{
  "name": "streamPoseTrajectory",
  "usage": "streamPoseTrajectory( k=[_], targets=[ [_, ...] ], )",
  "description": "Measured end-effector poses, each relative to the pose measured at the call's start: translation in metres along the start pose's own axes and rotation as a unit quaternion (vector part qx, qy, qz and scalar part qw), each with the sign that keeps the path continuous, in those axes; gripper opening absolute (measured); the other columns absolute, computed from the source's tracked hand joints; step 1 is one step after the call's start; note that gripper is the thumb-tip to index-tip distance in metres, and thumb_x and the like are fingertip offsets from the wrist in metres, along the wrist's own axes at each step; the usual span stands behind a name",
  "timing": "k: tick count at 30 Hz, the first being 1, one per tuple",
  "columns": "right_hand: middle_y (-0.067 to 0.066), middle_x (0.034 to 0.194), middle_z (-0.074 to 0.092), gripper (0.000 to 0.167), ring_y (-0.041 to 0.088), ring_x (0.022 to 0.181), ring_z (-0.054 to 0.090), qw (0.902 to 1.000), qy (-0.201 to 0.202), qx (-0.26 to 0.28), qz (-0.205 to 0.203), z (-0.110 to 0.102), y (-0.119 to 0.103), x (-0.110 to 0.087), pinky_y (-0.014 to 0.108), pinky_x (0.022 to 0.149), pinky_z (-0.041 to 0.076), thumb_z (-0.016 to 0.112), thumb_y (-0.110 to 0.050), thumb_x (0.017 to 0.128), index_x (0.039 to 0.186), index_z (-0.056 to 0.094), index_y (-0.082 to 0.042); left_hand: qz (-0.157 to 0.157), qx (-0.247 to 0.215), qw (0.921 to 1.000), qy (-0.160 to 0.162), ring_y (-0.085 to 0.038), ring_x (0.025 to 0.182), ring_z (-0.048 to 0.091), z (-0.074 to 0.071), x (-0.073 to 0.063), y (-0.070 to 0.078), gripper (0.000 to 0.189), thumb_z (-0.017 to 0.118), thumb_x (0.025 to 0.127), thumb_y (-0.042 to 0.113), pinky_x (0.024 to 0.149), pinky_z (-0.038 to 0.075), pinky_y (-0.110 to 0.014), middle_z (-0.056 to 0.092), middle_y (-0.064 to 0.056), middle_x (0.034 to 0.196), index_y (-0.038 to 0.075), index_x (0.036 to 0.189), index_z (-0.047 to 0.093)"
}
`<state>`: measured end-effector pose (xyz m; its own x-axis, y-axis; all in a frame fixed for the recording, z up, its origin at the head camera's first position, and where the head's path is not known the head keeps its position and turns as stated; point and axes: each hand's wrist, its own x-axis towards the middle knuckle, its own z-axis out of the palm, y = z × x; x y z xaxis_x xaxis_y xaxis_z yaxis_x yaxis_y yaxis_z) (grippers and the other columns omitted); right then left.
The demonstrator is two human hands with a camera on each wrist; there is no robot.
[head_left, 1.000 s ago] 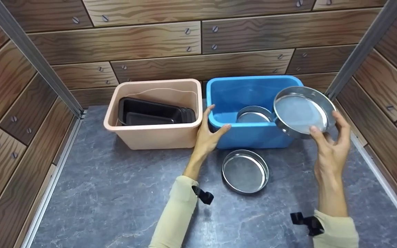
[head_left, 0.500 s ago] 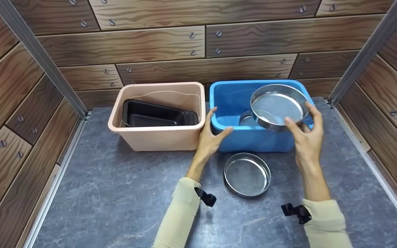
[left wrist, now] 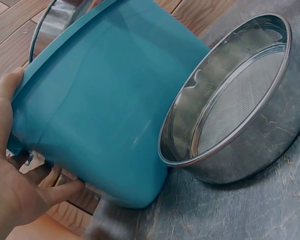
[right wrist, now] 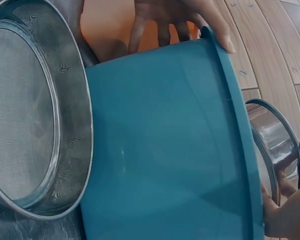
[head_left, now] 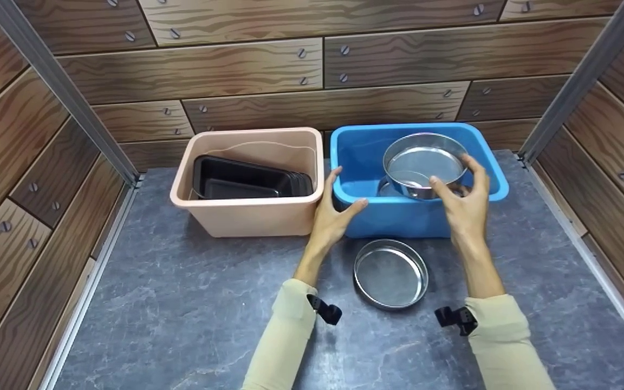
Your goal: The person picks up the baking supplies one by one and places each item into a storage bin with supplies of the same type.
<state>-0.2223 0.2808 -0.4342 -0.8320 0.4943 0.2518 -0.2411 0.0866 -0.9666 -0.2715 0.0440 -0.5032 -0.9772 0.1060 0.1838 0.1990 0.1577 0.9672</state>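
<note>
My right hand (head_left: pixel 466 208) holds a round metal sieve (head_left: pixel 426 157) by its right side, thumb at the near wall. The sieve is over the opening of the blue bin (head_left: pixel 398 219), mesh facing up and slightly tilted. Below it, another sieve (head_left: pixel 387 188) shows partly inside the bin, mostly hidden. My left hand (head_left: pixel 331 216) grips the bin's near left corner, its thumb on the front rim and its fingers along the side. A third sieve (head_left: pixel 390 276) lies on the tabletop in front of the bin; its fine mesh shows in the left wrist view.
A pink bin (head_left: pixel 247 219) stands just left of the blue one, with several black loaf pans (head_left: pixel 241 187) nested inside. Wood-patterned walls (head_left: pixel 268 67) enclose the grey marbled tabletop (head_left: pixel 193 303) at the back and both sides.
My right hand has carried the sieve leftward from beside the blue bin's right end to over its opening, and slightly lower. My left hand has stayed at the bin's corner.
</note>
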Motion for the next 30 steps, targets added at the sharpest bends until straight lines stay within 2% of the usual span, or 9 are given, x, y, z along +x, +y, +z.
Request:
streamPoseTrajectory(
  k=[7, 14, 19, 24, 27, 30],
  targets=[
    [0.010, 0.150, 0.039, 0.075, 0.028, 0.121, 0.049, 0.9989, -0.001, -0.047, -0.007, 0.005, 0.000, 0.004, 0.028, 0.096, 0.047, 0.081, -0.010, 0.089, 0.155, 0.046, -0.012, 0.005, -0.003, 1.0000, 0.002, -0.016, 0.149, 0.036, -0.001, 0.001, 0.000, 0.090, 0.085, 0.084, 0.048, 0.122, 0.028, -0.043, 0.034, 0.008, 0.167, 0.048, 0.158, 0.033],
    [0.012, 0.147, 0.044, 0.077, 0.021, 0.111, 0.048, 0.9926, 0.002, -0.120, -0.018, 0.009, -0.001, 0.007, 0.026, 0.092, 0.044, 0.085, -0.021, 0.087, 0.154, 0.048, -0.016, 0.006, -0.001, 1.0000, -0.001, -0.016, 0.150, 0.035, -0.001, 0.001, 0.000, 0.091, 0.084, 0.084, 0.048, 0.122, 0.028, -0.043, 0.033, 0.007, 0.168, 0.047, 0.159, 0.033],
    [0.014, 0.144, 0.048, 0.075, 0.022, 0.106, 0.052, 0.9892, 0.002, -0.144, -0.026, 0.012, -0.001, 0.007, 0.024, 0.088, 0.046, 0.087, -0.023, 0.085, 0.151, 0.052, -0.015, 0.003, -0.001, 1.0000, 0.001, -0.016, 0.150, 0.036, -0.001, 0.000, -0.001, 0.091, 0.085, 0.083, 0.049, 0.122, 0.028, -0.044, 0.033, 0.008, 0.167, 0.047, 0.159, 0.033],
    [0.015, 0.141, 0.050, 0.073, 0.023, 0.113, 0.051, 0.9838, 0.001, -0.176, -0.034, 0.016, -0.002, 0.008, 0.027, 0.094, 0.043, 0.088, -0.024, 0.083, 0.148, 0.056, -0.014, 0.003, -0.001, 1.0000, -0.001, -0.017, 0.151, 0.034, -0.002, 0.000, -0.001, 0.092, 0.084, 0.083, 0.049, 0.122, 0.027, -0.046, 0.033, 0.008, 0.167, 0.047, 0.159, 0.033],
    [0.015, 0.138, 0.051, 0.071, 0.026, 0.113, 0.054, 0.9808, -0.008, -0.192, -0.033, 0.017, -0.002, 0.007, 0.027, 0.094, 0.045, 0.088, -0.023, 0.083, 0.146, 0.057, -0.012, 0.001, 0.004, 1.0000, -0.001, -0.017, 0.151, 0.034, -0.002, 0.000, -0.002, 0.091, 0.084, 0.084, 0.049, 0.122, 0.028, -0.045, 0.033, 0.008, 0.167, 0.048, 0.159, 0.032],
    [0.014, 0.138, 0.052, 0.067, 0.028, 0.110, 0.059, 0.9824, -0.017, -0.185, -0.021, 0.017, 0.000, 0.005, 0.023, 0.088, 0.051, 0.086, -0.021, 0.086, 0.146, 0.057, -0.011, 0.000, 0.006, 1.0000, -0.002, -0.016, 0.150, 0.035, -0.002, 0.000, -0.002, 0.091, 0.084, 0.084, 0.050, 0.121, 0.029, -0.044, 0.034, 0.009, 0.166, 0.048, 0.159, 0.032]
  ],
)
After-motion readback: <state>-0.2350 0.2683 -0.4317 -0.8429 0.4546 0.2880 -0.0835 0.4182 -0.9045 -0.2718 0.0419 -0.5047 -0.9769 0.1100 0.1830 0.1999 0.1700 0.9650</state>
